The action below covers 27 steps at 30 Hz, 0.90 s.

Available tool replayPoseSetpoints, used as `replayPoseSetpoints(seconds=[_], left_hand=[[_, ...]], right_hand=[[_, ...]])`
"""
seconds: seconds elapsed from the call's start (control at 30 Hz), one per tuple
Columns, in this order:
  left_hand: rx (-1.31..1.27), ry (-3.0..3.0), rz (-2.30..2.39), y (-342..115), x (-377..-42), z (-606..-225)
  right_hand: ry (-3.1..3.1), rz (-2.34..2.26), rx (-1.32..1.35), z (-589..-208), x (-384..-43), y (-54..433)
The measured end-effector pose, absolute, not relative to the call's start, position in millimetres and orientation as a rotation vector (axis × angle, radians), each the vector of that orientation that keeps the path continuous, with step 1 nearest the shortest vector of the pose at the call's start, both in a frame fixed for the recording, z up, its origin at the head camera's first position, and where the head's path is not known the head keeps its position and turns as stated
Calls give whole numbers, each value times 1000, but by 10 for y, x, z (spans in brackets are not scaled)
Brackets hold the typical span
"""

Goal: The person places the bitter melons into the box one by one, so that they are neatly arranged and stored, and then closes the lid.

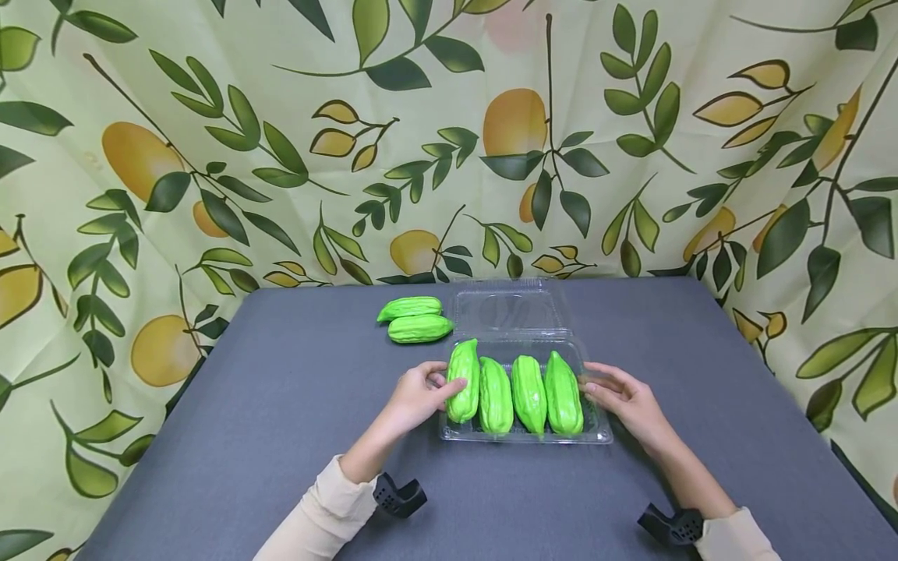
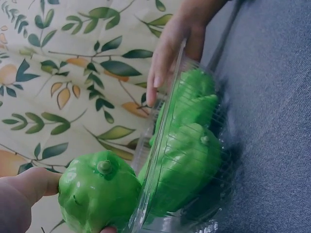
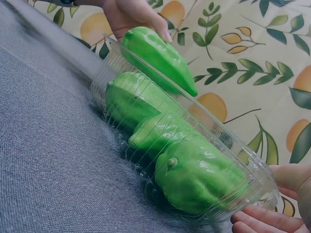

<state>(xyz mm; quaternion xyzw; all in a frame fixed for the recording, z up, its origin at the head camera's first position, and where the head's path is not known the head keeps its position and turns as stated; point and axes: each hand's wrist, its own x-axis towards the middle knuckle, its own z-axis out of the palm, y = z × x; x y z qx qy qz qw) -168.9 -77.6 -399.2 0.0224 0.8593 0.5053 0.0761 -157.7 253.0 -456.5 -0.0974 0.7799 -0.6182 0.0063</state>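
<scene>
A clear plastic box point(image 1: 596, 436) lies on the table with its lid folded back. Three green ridged gourds point(image 1: 529, 393) rest inside it, side by side. My left hand point(image 1: 419, 397) grips another green gourd point(image 1: 463, 382) at the box's left end, thumb on top. In the left wrist view this held gourd point(image 2: 99, 191) hangs at the rim, outside the wall nearest the camera; its contact with the rim is unclear. My right hand point(image 1: 627, 401) holds the box's right end, thumb and fingers spread around the wall, as the right wrist view shows at the box corner point(image 3: 265, 187).
Two more green gourds point(image 1: 419, 328) lie together on the grey table point(image 1: 316, 374), behind and left of the box. The transparent lid point(image 1: 508, 308) lies open toward the back edge. A leaf-and-fruit patterned cloth point(image 1: 435, 202) hangs behind the table.
</scene>
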Motion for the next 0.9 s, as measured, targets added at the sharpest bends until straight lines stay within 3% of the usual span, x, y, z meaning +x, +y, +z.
replayPoseSetpoints(seconds=[0.9], left_hand=[[258,2884,1236,-645,-1688,-4074]], right_hand=[[2441,-1941,-328,-4572,-1566,2530]])
